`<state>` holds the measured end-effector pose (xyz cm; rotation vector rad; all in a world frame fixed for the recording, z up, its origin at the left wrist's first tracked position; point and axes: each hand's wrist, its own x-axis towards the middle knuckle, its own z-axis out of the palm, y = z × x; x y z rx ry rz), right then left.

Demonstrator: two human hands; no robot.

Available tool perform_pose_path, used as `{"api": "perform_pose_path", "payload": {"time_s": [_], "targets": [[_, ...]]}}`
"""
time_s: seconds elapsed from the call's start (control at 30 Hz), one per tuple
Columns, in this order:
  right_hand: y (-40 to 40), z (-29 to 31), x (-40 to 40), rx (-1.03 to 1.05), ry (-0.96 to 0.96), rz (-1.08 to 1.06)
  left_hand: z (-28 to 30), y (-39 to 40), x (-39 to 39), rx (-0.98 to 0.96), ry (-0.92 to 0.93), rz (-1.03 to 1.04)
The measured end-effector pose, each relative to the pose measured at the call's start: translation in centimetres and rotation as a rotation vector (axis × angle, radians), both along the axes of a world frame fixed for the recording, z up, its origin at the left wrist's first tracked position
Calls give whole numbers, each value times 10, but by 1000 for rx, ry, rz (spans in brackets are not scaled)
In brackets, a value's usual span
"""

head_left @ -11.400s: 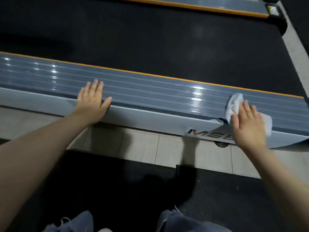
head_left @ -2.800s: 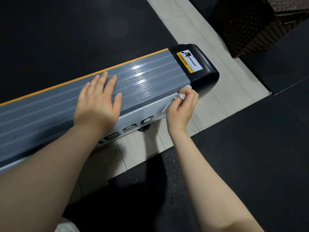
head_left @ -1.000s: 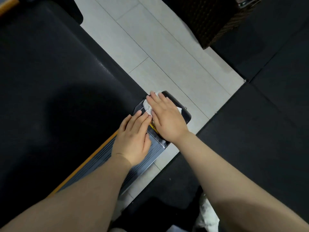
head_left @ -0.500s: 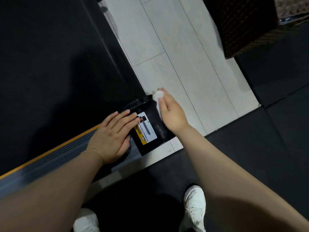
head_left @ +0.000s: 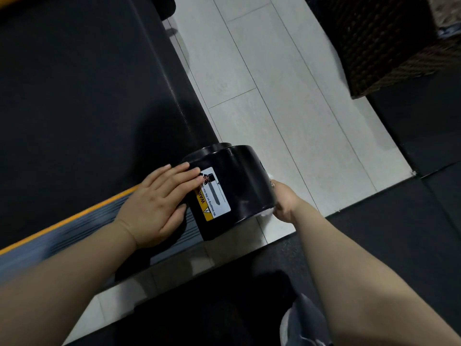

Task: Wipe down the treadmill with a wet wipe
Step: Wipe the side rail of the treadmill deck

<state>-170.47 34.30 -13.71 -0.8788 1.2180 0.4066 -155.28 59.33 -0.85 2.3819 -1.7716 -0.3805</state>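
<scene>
- Nearest us, below both forearms, we see a grey trouser leg (head_left: 303, 323) over a dark floor mat (head_left: 389, 245).
- Our left hand (head_left: 156, 206) lies flat, palm down, fingers straight and close together, on the treadmill's grey ribbed side rail (head_left: 74, 233); it holds nothing.
- The left fingertips (head_left: 192, 174) reach onto the glossy black end cap (head_left: 237, 186) and touch the near edge of its yellow-and-white warning label (head_left: 214, 193).
- Along the far side of the left hand runs an orange strip (head_left: 74, 218), and past it the wide black running belt (head_left: 74, 96) fills the space beyond the knuckles.
- Our right hand (head_left: 284, 201) sits against the outer side of the end cap, just right of the label, with the wrist turned toward us.
- The right fingers are tucked behind the cap's edge, so we cannot tell how they are set.
- The wet wipe (head_left: 265, 212) shows only as small white scraps: one at the cap's lower corner, pressed between the right hand and the cap, and another peeking out just beyond the hand.
- Whether the right hand pinches the wipe or merely presses it flat, we cannot tell.
- Beyond the right hand stretches pale tiled floor (head_left: 274, 108).
- Farthest off, beyond the tiles on the right-hand side, stands a dark woven wicker basket (head_left: 379, 46).
</scene>
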Motion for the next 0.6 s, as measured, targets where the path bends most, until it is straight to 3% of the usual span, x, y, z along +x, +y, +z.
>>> {"api": "perform_pose_path", "payload": {"time_s": [0.27, 0.37, 0.43, 0.5, 0.57, 0.6], "targets": [[55, 3, -21, -78, -249, -633, -1, 1, -7, -52, -31, 27], [76, 27, -19, -237, -318, -757, 0, 2, -10, -79, -33, 38], [84, 45, -19, -484, -464, -711, -1, 2, -12, -83, -25, 51], [100, 58, -18, -805, -572, -499, -3, 2, -13, -85, -26, 53], [120, 61, -17, -1128, -583, -311, -4, 3, -13, -82, -49, 45], [126, 56, -17, -1202, -582, -319, -4, 3, -13, -78, -60, 48]]}}
